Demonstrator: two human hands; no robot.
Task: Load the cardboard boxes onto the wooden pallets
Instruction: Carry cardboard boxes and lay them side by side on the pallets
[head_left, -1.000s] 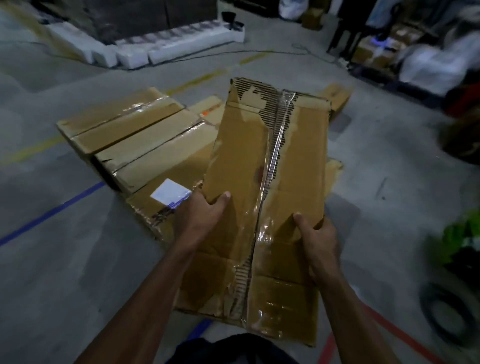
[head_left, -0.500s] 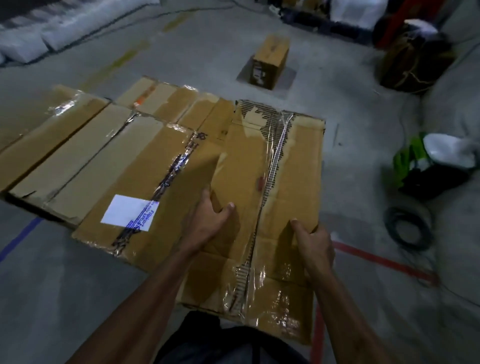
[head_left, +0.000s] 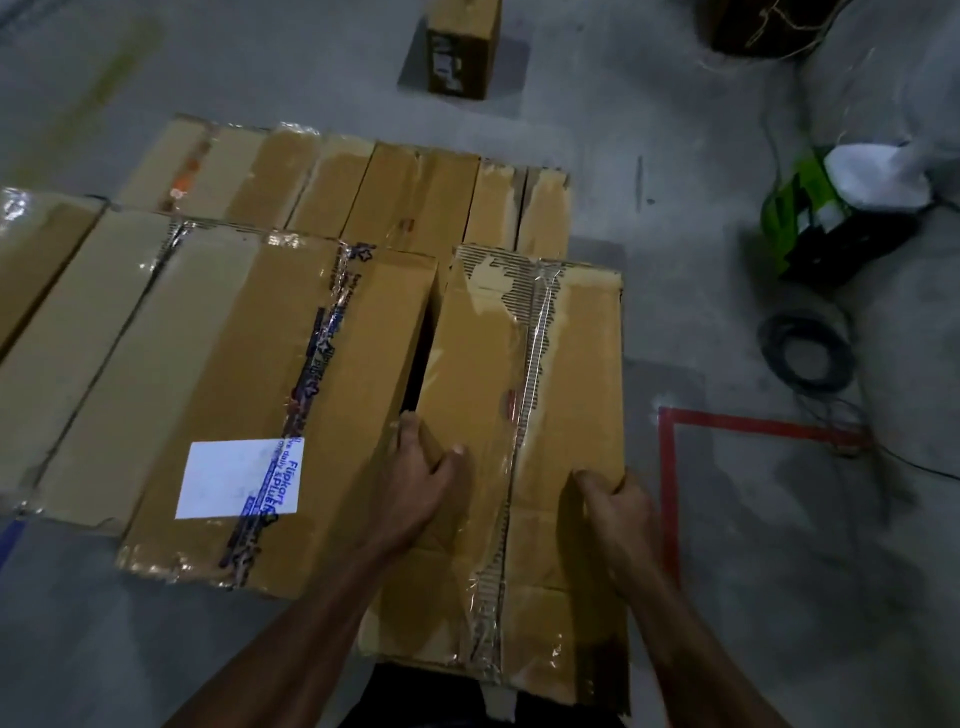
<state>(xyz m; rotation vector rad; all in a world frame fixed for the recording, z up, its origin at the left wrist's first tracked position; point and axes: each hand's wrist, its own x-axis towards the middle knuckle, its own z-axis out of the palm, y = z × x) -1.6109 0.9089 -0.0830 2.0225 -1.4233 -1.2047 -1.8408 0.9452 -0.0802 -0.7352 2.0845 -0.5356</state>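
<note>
Head view, single item in hand: long cardboard box (head_left: 524, 415), torn along its taped top seam, corrugation exposed at the far end. It is held lengthwise away from the person, at the right end of a row of like boxes, with a narrow dark gap between it and the labelled box (head_left: 270, 410) to its left. Whether its base has reached the layer level cannot be told.

Left hand (head_left: 421, 478): on the box's left edge, thumb lying over the top face, fingers curled down the side into the gap. Right hand (head_left: 618, 504): gripping the right edge, fingers wrapped under or round it, thumb on top. A grip on both long edges probably serves to steer the box square against its neighbour.

Loaded stock: a near row of long boxes and a second row of boxes (head_left: 363, 192) behind, set tight side by side, likely to cover the pallet, which itself is hidden.

Elsewhere on the floor (head_left: 779, 597): one small box (head_left: 462, 52) standing apart at the far side, red tape corner (head_left: 670, 415), coiled cable (head_left: 805, 353), green-and-white bundle (head_left: 841, 208).
</note>
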